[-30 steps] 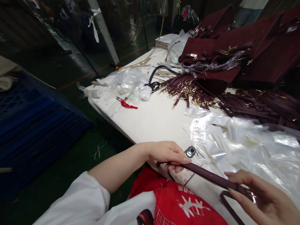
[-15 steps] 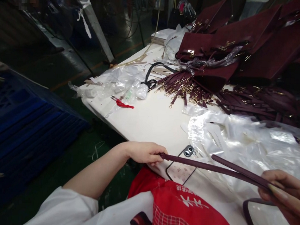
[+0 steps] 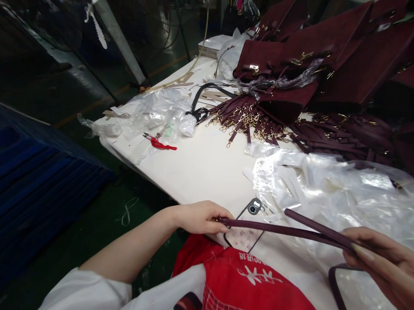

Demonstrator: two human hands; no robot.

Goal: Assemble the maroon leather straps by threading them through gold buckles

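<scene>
Left hand (image 3: 199, 217) pinches one end of a narrow maroon leather strap (image 3: 279, 228); right hand (image 3: 384, 261) grips the other, stretching it taut just above the white counter (image 3: 199, 168), likely for checking. Phone in patterned case (image 3: 247, 223) lies beneath. White characters on red apron (image 3: 256, 285), unreadable.

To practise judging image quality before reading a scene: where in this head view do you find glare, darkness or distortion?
Head view: glare whitens the plastic sheets; the floor and background at left are dark and hard to read; the table edge runs tilted and squashed; the strap between the left hand and right hand is sharp.
</scene>
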